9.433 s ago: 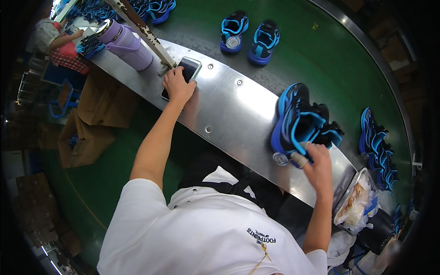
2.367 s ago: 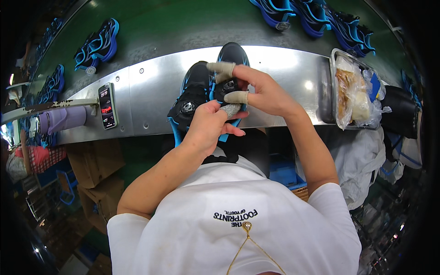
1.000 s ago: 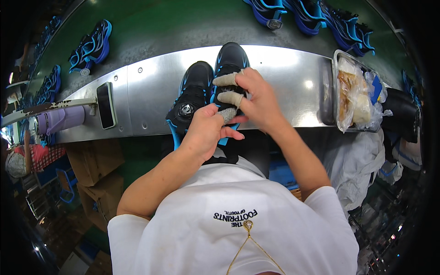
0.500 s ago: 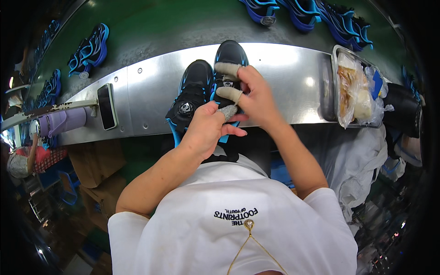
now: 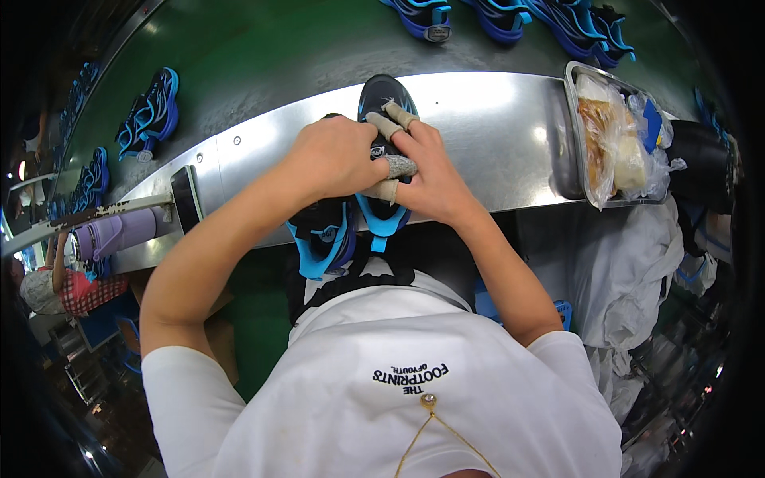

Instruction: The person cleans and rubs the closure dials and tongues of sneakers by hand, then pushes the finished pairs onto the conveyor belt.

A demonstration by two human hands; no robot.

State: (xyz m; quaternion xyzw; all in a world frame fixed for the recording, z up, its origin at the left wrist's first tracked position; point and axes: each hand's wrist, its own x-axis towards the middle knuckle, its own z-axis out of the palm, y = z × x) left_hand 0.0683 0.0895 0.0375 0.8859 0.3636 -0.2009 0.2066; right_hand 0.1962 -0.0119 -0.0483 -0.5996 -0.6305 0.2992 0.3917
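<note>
A pair of black sneakers with bright blue trim lies side by side, toes away from me, across the near edge of the metal bench. Both hands are on the upper of the right sneaker [image 5: 386, 88]. My left hand [image 5: 335, 155] reaches over the left sneaker [image 5: 315, 243], its fingers curled against the right one's lacing area; a grey wrap covers its thumb. My right hand [image 5: 430, 171] grips the same upper from the right, with beige wraps on its thumb and two fingers. What lies between the fingertips is hidden.
Beyond the metal bench [image 5: 494, 119] runs a green surface [image 5: 287, 48] with more blue-black sneakers [image 5: 151, 111]. A steel tray [image 5: 570, 119] of bagged items stands right. At left are a phone [image 5: 186, 199], a lilac bottle [image 5: 119, 227] and a worn metal bar [image 5: 88, 213].
My left hand has moved forward and closed over the sneaker's upper, its elbow swinging outward. My right hand has shifted its finger placement on the same shoe. The whole view has shifted slightly.
</note>
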